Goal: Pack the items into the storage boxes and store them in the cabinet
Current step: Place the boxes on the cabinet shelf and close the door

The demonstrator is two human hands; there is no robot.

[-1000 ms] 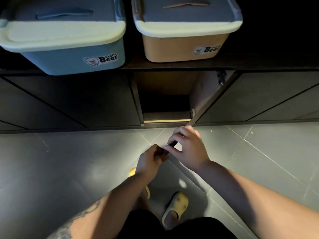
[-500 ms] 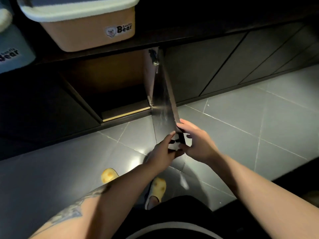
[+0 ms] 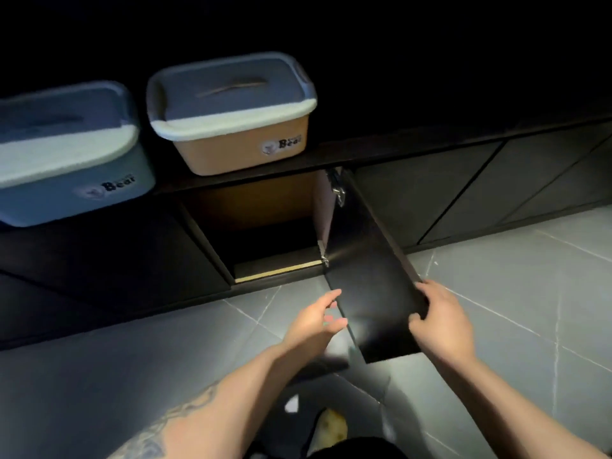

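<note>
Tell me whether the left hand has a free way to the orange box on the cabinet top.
Probably yes: the left hand is open and empty, off the door, and nothing stands between it and the orange box.

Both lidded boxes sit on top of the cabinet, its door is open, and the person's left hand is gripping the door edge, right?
Not quite: in the head view the right hand grips the door edge; the left hand is open, off it.

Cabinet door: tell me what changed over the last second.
The cabinet door swung wider open. The left hand let go and now hovers open beside it; the right hand keeps gripping its edge. The blue box and orange box stayed on top.
</note>
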